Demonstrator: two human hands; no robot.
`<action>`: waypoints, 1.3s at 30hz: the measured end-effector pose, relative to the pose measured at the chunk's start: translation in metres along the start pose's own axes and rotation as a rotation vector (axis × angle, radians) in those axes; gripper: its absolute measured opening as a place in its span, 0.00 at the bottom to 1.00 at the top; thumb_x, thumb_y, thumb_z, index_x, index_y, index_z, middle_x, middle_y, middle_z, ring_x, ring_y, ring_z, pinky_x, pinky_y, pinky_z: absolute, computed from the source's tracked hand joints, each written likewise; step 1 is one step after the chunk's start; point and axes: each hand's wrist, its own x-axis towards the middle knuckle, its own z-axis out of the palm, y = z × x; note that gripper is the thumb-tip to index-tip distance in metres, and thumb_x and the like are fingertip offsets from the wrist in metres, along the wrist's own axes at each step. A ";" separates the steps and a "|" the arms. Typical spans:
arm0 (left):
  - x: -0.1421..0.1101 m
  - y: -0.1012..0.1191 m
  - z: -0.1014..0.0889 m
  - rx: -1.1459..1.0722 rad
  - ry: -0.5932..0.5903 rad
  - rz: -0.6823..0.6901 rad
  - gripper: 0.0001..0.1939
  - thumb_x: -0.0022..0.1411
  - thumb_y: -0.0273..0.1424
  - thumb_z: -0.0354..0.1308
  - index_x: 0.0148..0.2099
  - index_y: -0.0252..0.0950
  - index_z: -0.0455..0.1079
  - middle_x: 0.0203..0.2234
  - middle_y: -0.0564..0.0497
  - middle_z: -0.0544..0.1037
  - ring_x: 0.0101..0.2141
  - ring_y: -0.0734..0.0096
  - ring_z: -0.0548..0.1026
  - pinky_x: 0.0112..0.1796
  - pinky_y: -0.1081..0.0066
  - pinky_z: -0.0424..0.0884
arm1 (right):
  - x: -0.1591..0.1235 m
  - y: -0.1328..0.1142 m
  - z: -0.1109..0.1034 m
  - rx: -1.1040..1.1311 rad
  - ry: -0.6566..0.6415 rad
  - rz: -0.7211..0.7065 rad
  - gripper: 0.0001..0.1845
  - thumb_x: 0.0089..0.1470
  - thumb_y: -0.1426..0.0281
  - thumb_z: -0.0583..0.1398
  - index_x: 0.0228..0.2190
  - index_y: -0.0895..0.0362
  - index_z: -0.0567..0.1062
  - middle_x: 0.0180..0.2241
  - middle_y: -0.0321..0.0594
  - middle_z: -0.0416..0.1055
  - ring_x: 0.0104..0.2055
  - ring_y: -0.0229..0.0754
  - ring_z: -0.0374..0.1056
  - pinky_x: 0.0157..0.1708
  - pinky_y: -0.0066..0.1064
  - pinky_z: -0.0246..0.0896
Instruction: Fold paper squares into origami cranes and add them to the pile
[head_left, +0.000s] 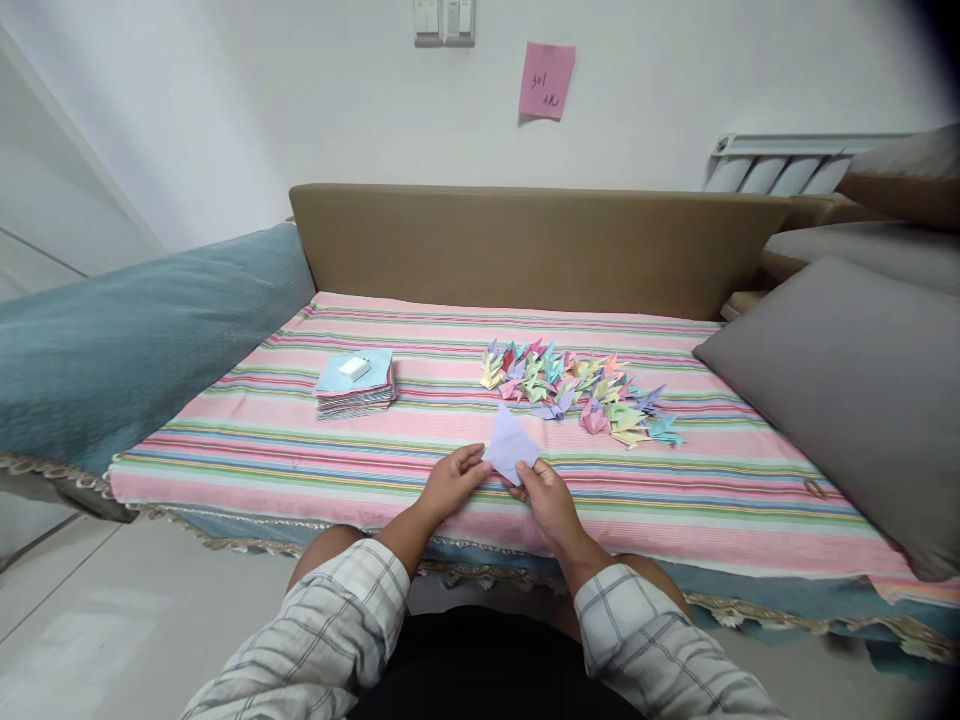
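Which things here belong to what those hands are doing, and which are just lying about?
Likely part of it: lavender paper, in the right hand; paper stack; folded paper birds.

Seemingly just lying about: gray cushion; small brown ring; perhaps the white object.

Toward five o'clock of centre, the paper (512, 447) is plain pale lavender. At three, the paper cranes (595, 417) mix mint, yellow, pink, lilac and turquoise. At nine, the paper stack (381, 367) is light blue on top. The cloth (247, 452) is pink, striped green, yellow, blue and white. The backrest (525, 250) at twelve is brown; the sleeves (322, 625), at five and seven, white with dark-lined checks.
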 end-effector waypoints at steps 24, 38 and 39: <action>0.021 0.021 -0.010 0.352 -0.008 -0.136 0.29 0.45 0.30 0.62 0.52 0.35 0.65 0.22 0.57 0.72 0.23 0.73 0.70 0.26 0.75 0.64 | 0.025 0.011 -0.023 -0.213 -0.074 -0.011 0.25 0.39 0.58 0.65 0.38 0.57 0.68 0.17 0.27 0.63 0.19 0.35 0.60 0.18 0.25 0.55; 0.021 0.008 -0.030 0.845 0.070 0.196 0.23 0.55 0.35 0.57 0.54 0.37 0.67 0.47 0.46 0.74 0.48 0.59 0.71 0.48 0.63 0.66 | 0.020 0.011 -0.009 -1.140 -0.135 -0.664 0.10 0.55 0.66 0.56 0.35 0.51 0.77 0.40 0.37 0.74 0.44 0.42 0.66 0.45 0.35 0.57; 0.017 0.003 -0.034 0.840 0.156 0.189 0.19 0.58 0.34 0.52 0.52 0.36 0.69 0.46 0.46 0.75 0.48 0.60 0.71 0.49 0.61 0.66 | 0.020 0.012 -0.009 -1.138 -0.127 -0.660 0.10 0.54 0.66 0.56 0.35 0.51 0.77 0.40 0.37 0.74 0.44 0.42 0.66 0.45 0.35 0.57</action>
